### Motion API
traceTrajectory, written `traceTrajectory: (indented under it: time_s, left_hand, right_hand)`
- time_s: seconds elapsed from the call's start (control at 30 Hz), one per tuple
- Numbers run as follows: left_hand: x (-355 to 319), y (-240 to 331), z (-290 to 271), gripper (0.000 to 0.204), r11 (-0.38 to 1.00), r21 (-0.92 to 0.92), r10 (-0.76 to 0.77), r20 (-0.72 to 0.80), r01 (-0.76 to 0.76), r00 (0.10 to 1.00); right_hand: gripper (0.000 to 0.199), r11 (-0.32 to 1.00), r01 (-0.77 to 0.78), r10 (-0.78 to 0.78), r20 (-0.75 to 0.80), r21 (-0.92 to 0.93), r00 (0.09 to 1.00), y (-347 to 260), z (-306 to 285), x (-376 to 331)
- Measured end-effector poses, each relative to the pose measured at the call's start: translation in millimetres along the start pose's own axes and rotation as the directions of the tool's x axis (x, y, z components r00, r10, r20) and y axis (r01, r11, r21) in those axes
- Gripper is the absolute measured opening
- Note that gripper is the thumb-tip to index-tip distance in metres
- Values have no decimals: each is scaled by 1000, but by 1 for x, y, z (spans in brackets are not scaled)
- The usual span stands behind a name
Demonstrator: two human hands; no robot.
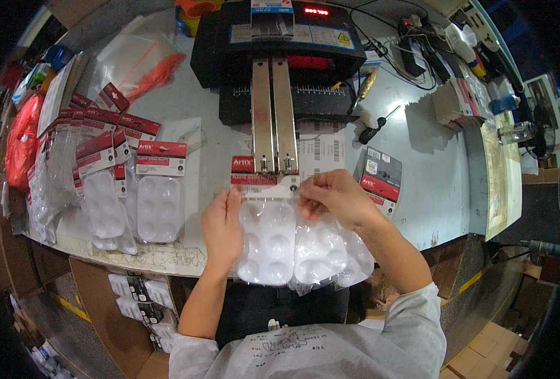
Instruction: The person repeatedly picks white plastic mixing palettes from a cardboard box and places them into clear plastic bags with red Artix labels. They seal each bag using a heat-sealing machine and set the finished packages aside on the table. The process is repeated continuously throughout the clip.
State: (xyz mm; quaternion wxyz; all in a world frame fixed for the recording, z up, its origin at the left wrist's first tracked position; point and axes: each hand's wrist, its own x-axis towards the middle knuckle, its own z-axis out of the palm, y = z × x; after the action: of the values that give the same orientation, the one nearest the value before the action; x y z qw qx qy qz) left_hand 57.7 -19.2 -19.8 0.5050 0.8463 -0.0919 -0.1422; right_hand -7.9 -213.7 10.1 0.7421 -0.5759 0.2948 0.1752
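A white plastic paint palette with round wells lies in a clear bag in front of me, at the table's front edge. Its red-and-white header card sits at the tips of two long metal arms that reach out from a black machine. My left hand is closed on the left edge of the bagged palette, just below the card. At the card's right end, my right hand pinches with curled fingers. More bagged palettes lie under my right hand and forearm, partly hidden.
Carded palettes pile up at the left, beside clear bags and a red plastic bag. The black machine fills the back. At the right are a loose card pack, a screwdriver, a card stack and cables.
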Motion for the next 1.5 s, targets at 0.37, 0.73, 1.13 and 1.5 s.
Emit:
traceTrajectory:
  time_s: [0.37, 0.73, 1.13, 1.5]
  left_hand:
    - [17, -12, 19, 36, 988, -150, -28, -41, 22, 999]
    - [18, -29, 25, 34, 997, -72, 0, -72, -5, 997]
    - [14, -13, -50, 25, 946, 303, 170, -167, -113, 971]
    - [-22, 8, 27, 21, 960, -265, 88, -9, -87, 996]
  right_hand:
    - [18, 992, 107, -112, -86, -67, 990, -2, -4, 17]
    - [20, 973, 139, -147, -30, -184, 989, -7, -12, 23]
    - [121, 256, -44, -490, -169, -966, 855, 54, -132, -27]
    - [87, 413, 75, -550, -183, -908, 815, 54, -146, -25]
